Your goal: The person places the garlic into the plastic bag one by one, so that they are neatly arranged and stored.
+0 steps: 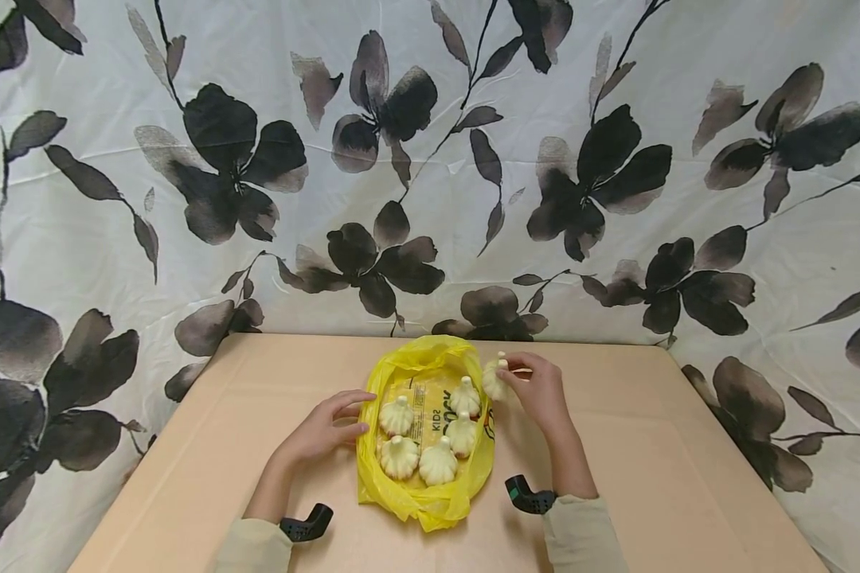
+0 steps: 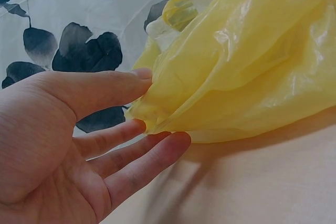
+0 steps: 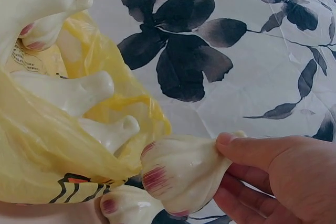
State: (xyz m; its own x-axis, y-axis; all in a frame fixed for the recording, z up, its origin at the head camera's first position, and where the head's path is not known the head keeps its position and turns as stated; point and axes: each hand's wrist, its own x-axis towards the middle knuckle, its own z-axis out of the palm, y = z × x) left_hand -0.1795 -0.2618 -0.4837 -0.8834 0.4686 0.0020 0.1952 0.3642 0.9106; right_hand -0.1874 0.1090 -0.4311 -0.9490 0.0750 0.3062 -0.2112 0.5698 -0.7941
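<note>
A yellow plastic bag (image 1: pixel 430 509) lies spread on the table, its mouth rolled wide. Several pale garlic bulbs (image 1: pixel 439 461) sit inside it. My left hand (image 1: pixel 327 426) touches the bag's left side with extended fingertips (image 2: pixel 176 142) and thumb, the palm in sight. Just beyond the bag's right rim, my right hand (image 1: pixel 541 391) pinches a garlic bulb (image 3: pixel 184 174) by its stem between thumb and fingers. That bulb has purple streaks at its base. Beneath it, another garlic bulb (image 3: pixel 131 205) appears outside the bag, partly covered.
The tan table (image 1: pixel 631 446) extends to both sides of the bag. Behind it hangs a white cloth (image 1: pixel 473 199) with dark flowers. Black wrist devices (image 1: pixel 530 497) sit near the sleeves. Printed lettering shows on the bag's bottom.
</note>
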